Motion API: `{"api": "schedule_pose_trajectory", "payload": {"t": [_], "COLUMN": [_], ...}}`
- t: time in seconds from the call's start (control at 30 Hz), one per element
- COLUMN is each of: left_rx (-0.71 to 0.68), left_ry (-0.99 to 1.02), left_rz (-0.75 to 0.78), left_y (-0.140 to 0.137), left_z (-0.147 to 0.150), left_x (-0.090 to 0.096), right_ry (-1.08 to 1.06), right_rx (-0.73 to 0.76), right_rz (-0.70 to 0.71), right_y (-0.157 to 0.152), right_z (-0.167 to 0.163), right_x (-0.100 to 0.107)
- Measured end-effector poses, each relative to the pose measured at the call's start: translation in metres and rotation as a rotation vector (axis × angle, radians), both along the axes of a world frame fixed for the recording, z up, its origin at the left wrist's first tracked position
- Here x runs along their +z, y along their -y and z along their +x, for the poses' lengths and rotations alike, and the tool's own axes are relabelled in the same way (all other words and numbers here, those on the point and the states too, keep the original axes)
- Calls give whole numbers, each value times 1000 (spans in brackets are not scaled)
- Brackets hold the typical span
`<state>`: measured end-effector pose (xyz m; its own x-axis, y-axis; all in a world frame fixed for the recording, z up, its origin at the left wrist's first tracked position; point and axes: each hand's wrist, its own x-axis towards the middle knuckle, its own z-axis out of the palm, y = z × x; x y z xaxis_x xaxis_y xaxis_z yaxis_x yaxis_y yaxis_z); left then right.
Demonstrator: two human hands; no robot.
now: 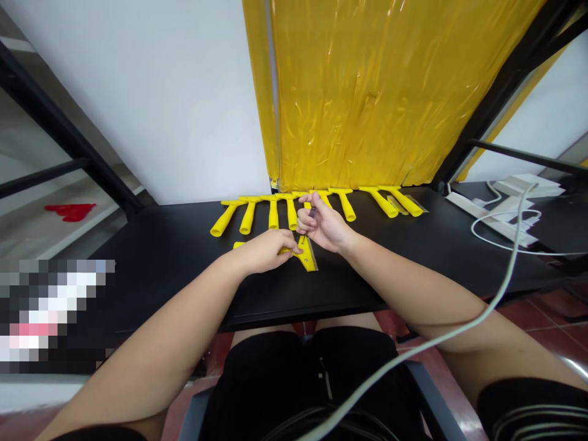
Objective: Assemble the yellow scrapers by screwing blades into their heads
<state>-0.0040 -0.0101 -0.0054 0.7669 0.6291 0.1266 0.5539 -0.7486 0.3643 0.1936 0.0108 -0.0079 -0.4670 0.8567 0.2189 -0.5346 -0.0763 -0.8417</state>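
Note:
My left hand (269, 251) is closed around the handle of a yellow scraper (307, 262), pressing it against the black tabletop. The scraper's wide head points right, with a thin clear-looking blade along its edge and a small screw showing. In my right hand (327, 225), curled fingers hold a small screwdriver (313, 212) with a dark handle. Its thin shaft points down at the scraper head; whether the tip sits in a screw is too small to tell. Just beyond my hands lie several more yellow scrapers (247, 219) in a row, handles toward me.
The black table (179, 263) ends at a white panel (184, 110) and a yellow plastic-wrapped panel (390, 98). White plastic pieces (509, 211) with cords lie at right. A pale cable (413, 352) crosses before my right forearm. A red item (71, 212) rests on the left shelf.

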Motion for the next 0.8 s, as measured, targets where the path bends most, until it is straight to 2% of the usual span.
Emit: {"api": "schedule_pose_trajectory", "payload": {"t": [0.13,0.33,0.5,0.67,0.8], "left_rx": [-1,-7,-2,-11,-14], "left_ry": [10,18,18,9,12], "left_rz": [-5,-5,-7,-2,-6], "left_y": [1,0,0,-2,-1], "left_z": [0,0,-1,0,-1], "left_x": [1,0,0,0,1], "right_ry": [-18,-3,-30,48,15], "right_rx": [5,6,-32,65,113], "right_rz": [62,2,46,31,62], "right_y": [0,-2,-5,-9,-4], "right_z": [1,2,2,8,7], "right_x": [1,0,-3,-2,0]}}
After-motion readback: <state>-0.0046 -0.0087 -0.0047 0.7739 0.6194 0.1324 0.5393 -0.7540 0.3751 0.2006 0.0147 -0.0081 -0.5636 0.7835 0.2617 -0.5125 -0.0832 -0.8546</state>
